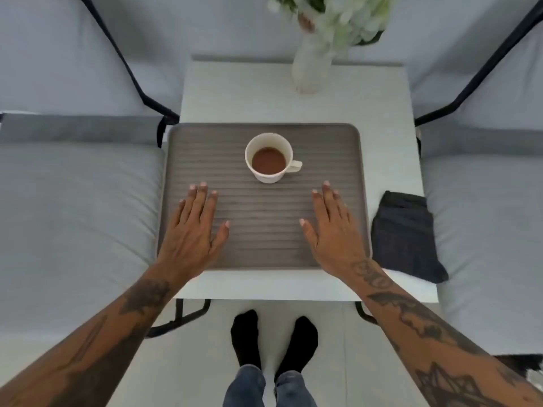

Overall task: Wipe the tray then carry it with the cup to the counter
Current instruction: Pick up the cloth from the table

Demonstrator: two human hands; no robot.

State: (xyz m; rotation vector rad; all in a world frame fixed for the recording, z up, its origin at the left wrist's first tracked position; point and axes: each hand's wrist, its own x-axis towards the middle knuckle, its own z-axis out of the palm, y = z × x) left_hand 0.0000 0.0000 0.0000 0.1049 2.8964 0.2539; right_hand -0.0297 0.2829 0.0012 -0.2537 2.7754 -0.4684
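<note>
A grey ribbed tray (264, 230) lies on a small white table (382, 118). A white cup (269, 161) holding brown drink stands upright on the tray's far middle, handle to the right. My left hand (192, 230) rests flat, fingers spread, over the tray's near left part. My right hand (335, 233) lies flat over the near right part. Neither hand holds anything. A folded dark cloth (405, 236) sits on the table just right of the tray, beside my right hand.
A white vase with pale flowers (311, 66) stands at the table's far edge. Grey cushioned seats (73, 207) with black frames flank the table on both sides. My feet in black socks (273, 339) stand on the pale floor in front.
</note>
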